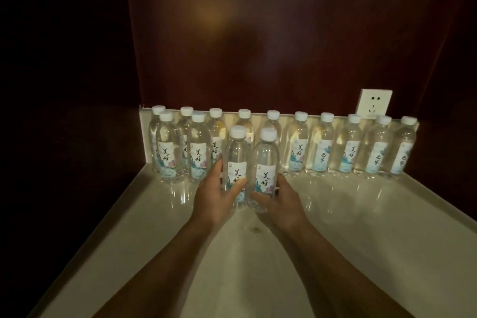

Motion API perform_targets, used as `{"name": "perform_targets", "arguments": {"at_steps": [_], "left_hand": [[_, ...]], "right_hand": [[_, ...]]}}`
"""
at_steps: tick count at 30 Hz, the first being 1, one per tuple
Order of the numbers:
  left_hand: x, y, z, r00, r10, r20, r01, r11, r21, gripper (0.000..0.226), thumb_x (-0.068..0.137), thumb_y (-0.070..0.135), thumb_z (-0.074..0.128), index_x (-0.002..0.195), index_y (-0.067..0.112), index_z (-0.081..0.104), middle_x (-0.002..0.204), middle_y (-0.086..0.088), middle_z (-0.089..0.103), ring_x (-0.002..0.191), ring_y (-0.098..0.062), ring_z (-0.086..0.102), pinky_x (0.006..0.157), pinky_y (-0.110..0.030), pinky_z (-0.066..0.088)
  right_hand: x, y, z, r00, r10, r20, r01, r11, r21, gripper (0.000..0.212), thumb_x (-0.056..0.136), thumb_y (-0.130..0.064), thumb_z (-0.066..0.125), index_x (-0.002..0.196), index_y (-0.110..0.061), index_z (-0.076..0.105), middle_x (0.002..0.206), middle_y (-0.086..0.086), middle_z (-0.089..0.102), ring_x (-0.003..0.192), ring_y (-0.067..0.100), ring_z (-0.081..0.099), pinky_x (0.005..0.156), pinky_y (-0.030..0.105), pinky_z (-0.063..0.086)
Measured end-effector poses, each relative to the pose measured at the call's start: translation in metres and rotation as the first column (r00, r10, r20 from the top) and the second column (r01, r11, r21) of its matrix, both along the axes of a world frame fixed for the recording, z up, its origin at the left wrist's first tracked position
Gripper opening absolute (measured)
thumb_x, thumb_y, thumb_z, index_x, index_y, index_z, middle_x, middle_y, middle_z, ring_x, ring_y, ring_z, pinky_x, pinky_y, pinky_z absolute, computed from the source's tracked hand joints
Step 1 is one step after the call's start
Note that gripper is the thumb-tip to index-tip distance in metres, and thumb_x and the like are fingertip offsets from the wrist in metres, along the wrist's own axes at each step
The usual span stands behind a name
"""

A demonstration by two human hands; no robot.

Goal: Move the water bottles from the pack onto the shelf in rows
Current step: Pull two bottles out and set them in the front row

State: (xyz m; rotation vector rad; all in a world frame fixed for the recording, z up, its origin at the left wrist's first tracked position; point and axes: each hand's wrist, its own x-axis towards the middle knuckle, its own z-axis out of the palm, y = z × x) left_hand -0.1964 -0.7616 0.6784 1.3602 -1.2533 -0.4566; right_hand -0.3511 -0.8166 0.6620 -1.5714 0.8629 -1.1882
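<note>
Two clear water bottles with white caps stand side by side in front of me, just above or on the pale shelf (361, 227). My left hand (215, 195) grips the left bottle (236, 160) low on its body. My right hand (282, 201) holds the right bottle (265, 162) the same way. Behind them, a back row of several bottles (320, 144) lines the wall from left to right. Two more bottles (198, 147) stand in a second row at the left, beside the one in my left hand. The pack is out of sight.
A white wall socket (373, 102) sits on the dark wooden back panel at the right, above the row. The shelf has a raised pale rim (144, 137) at the back left. Dark side walls close in on both sides.
</note>
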Motion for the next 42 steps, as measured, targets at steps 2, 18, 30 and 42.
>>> {"name": "perform_targets", "arguments": {"at_steps": [2, 18, 30, 42], "left_hand": [[0.001, -0.012, 0.000, 0.999, 0.033, 0.008, -0.033, 0.999, -0.003, 0.065, 0.090, 0.038, 0.071, 0.147, 0.033, 0.041, 0.133, 0.008, 0.065, 0.120, -0.012, 0.063, 0.099, -0.044, 0.055], [-0.012, -0.046, -0.014, 0.857, 0.375, 0.354, -0.432, 0.897, 0.097, 0.077, 0.084, 0.051, 0.071, 0.147, 0.022, 0.036, 0.150, -0.006, 0.037, 0.134, -0.028, 0.042, 0.096, -0.042, 0.050], [-0.015, -0.053, -0.012, 0.856, 0.473, 0.208, -0.496, 0.866, 0.069, 0.048, 0.086, 0.034, 0.076, 0.122, 0.014, 0.050, 0.120, -0.006, 0.064, 0.101, -0.025, 0.065, 0.072, -0.028, 0.043], [-0.015, -0.058, -0.010, 0.861, 0.465, 0.206, -0.480, 0.877, 0.030, 0.046, 0.088, 0.030, 0.075, 0.122, 0.010, 0.052, 0.123, -0.009, 0.064, 0.107, -0.027, 0.064, 0.079, -0.031, 0.047]], "right_hand": [[0.007, -0.012, -0.001, 1.000, -0.010, 0.016, 0.010, 1.000, 0.005, 0.051, 0.076, -0.020, 0.086, 0.115, -0.041, 0.062, 0.106, -0.009, 0.076, 0.094, 0.015, 0.075, 0.077, 0.037, 0.062], [0.033, -0.051, -0.014, 0.937, -0.287, -0.198, 0.252, 0.950, -0.185, 0.039, 0.086, -0.023, 0.075, 0.112, -0.026, 0.047, 0.107, 0.003, 0.063, 0.093, 0.019, 0.069, 0.073, 0.049, 0.061], [0.038, -0.053, -0.005, 0.832, -0.432, -0.347, 0.339, 0.892, -0.299, 0.039, 0.085, -0.021, 0.077, 0.109, -0.018, 0.047, 0.108, 0.000, 0.046, 0.095, 0.018, 0.055, 0.083, 0.037, 0.055], [0.039, -0.058, -0.004, 0.823, -0.455, -0.339, 0.350, 0.878, -0.328, 0.032, 0.091, -0.030, 0.070, 0.108, -0.015, 0.047, 0.103, 0.003, 0.053, 0.090, 0.018, 0.053, 0.073, 0.031, 0.047]]}}
